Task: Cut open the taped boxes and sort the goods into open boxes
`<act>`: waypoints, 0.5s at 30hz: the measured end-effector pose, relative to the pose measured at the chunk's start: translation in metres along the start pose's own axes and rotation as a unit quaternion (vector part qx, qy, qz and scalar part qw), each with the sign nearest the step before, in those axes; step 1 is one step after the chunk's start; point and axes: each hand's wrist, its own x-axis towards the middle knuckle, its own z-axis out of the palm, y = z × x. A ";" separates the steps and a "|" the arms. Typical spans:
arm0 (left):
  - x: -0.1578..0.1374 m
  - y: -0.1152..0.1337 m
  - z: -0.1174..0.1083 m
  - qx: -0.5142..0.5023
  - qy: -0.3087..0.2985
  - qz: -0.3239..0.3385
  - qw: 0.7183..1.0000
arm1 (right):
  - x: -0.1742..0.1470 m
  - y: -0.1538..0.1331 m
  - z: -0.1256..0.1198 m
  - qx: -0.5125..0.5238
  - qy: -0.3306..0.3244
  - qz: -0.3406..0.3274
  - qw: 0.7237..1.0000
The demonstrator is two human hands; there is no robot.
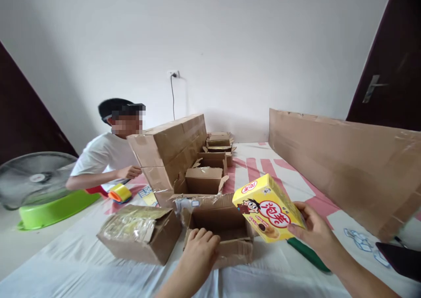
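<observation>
My right hand [314, 225] is closed on the right end of a yellow snack box [259, 208], which it holds tilted above the cloth. The box has a cartoon face and red lettering. Just left of it stands an open cardboard box [233, 250], its inside looking bare where it shows. Over that carton's near left edge my left hand [202, 245] rests with bent fingers, gripping the rim. Its fingertips are partly hidden inside. Beneath the snack box a green object [309, 255], perhaps a handle, lies on the cloth.
A taped carton [141, 232] sits at the left, near a roll of yellow tape [120, 193]. Behind are stacked cartons [174, 146] and several open ones [204, 179]. A cardboard panel [342, 162] stands right. A person in a cap [108, 153] sits left, by a fan [36, 179].
</observation>
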 end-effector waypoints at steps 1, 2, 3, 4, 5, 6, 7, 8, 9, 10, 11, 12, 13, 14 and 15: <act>0.001 0.001 -0.006 -0.044 0.004 -0.018 0.999 | -0.002 0.002 0.000 0.004 0.016 0.001 1.000; 0.003 0.005 -0.013 -0.099 0.018 -0.030 0.994 | -0.004 0.003 0.001 0.003 0.020 0.000 1.000; 0.007 0.010 -0.019 -0.160 0.035 -0.034 0.986 | -0.005 0.003 0.002 -0.003 0.014 -0.002 1.000; 0.014 0.017 -0.025 -0.220 0.047 -0.027 0.974 | -0.004 0.001 0.004 -0.013 -0.003 -0.009 1.000; 0.025 0.023 -0.030 -0.278 0.051 -0.012 0.959 | 0.000 -0.002 0.005 -0.028 -0.023 -0.022 0.999; 0.039 0.029 -0.036 -0.333 0.049 0.008 0.941 | 0.008 -0.007 0.006 -0.043 -0.038 -0.042 0.997; 0.057 0.033 -0.040 -0.386 0.038 0.033 0.921 | 0.021 -0.013 0.007 -0.055 -0.042 -0.071 0.995; 0.079 0.036 -0.045 -0.444 0.032 0.047 0.894 | 0.038 -0.021 0.007 -0.065 -0.036 -0.105 0.992; 0.103 0.036 -0.050 -0.500 0.038 0.044 0.864 | 0.058 -0.029 0.007 -0.073 -0.018 -0.138 0.988; 0.128 0.035 -0.054 -0.536 0.054 0.025 0.842 | 0.081 -0.036 0.008 -0.076 0.006 -0.174 0.982; 0.152 0.031 -0.057 -0.539 0.068 0.017 0.839 | 0.105 -0.042 0.008 -0.088 0.023 -0.186 0.978; 0.174 0.027 -0.060 -0.538 0.077 0.013 0.840 | 0.128 -0.046 0.009 -0.097 0.035 -0.183 0.978; 0.194 0.023 -0.062 -0.536 0.081 0.007 0.840 | 0.148 -0.047 0.012 -0.106 0.039 -0.175 0.978; 0.209 0.018 -0.062 -0.533 0.080 -0.001 0.843 | 0.164 -0.045 0.015 -0.117 0.033 -0.162 0.979; 0.219 0.014 -0.061 -0.528 0.075 -0.010 0.846 | 0.175 -0.040 0.020 -0.127 0.025 -0.148 0.980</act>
